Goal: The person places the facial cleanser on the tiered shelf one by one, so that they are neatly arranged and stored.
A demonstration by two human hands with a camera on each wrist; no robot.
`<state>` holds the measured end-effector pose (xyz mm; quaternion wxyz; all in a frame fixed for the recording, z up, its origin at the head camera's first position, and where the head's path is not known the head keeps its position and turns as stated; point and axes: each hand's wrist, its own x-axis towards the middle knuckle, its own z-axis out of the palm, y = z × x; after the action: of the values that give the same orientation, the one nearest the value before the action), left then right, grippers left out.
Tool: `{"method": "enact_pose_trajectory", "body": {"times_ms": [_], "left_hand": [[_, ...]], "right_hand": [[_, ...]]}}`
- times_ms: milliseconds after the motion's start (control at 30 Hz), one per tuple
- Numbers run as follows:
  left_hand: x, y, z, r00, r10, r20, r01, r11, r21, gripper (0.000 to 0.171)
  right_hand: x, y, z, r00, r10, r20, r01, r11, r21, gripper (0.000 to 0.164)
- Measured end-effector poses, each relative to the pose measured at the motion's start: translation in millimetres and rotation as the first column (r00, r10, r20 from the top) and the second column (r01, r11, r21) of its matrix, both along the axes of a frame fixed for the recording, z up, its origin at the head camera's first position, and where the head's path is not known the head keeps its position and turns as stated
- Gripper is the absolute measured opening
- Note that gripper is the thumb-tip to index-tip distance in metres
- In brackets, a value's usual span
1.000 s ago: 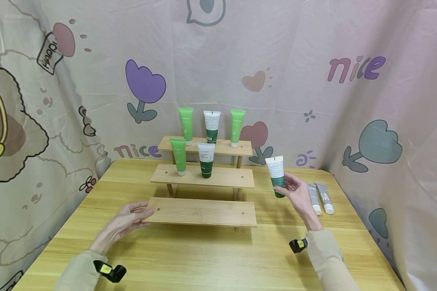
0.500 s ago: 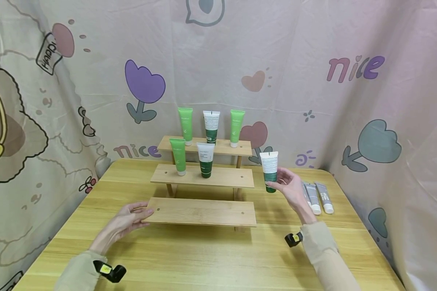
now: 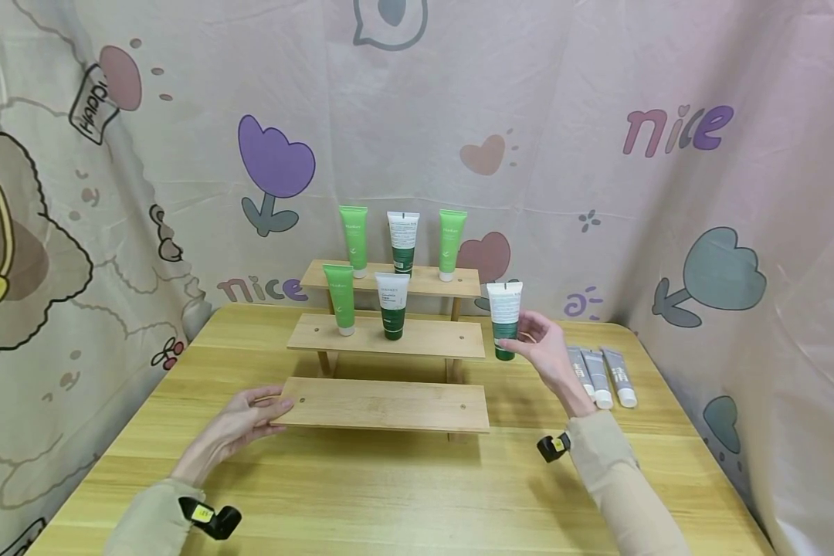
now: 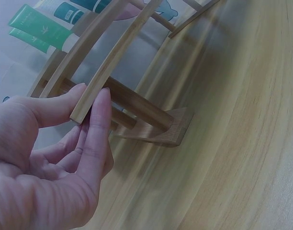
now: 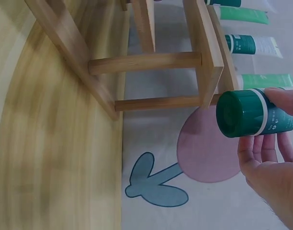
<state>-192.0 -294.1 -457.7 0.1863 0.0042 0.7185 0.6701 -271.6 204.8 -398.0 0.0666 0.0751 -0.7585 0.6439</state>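
My right hand (image 3: 545,351) holds a white and dark-green squeeze tube (image 3: 505,315) by its lower part, cap down, just right of the middle shelf (image 3: 438,337). In the right wrist view the green cap (image 5: 240,114) points toward the rack, thumb on one side and fingers on the other. With thumb and fingers my left hand (image 3: 239,423) pinches the left end of the bottom shelf (image 3: 389,405) of a three-step wooden rack. On the middle shelf stand a light-green tube (image 3: 341,301) and a white and green tube (image 3: 392,307).
Two light-green tubes and a white and green tube (image 3: 404,241) stand on the top shelf (image 3: 424,279). Three grey tubes (image 3: 596,377) lie on the wooden table (image 3: 361,502) at the right. A printed curtain (image 3: 528,77) hangs behind and at both sides.
My right hand has moved left and slightly up with the white and green tube, closer to the middle shelf, uncovering more of the grey tubes. My left hand has stayed on the bottom shelf.
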Motion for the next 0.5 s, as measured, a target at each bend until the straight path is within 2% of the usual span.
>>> {"method": "enact_pose_trajectory", "body": {"times_ms": [500], "left_hand": [[-0.3, 1.5, 1.5, 1.000, 0.018, 0.006, -0.018, 1.000, -0.016, 0.081]], "right_hand": [[-4.0, -15.9, 16.5, 0.998, 0.062, -0.026, -0.062, 0.998, 0.019, 0.057]]}}
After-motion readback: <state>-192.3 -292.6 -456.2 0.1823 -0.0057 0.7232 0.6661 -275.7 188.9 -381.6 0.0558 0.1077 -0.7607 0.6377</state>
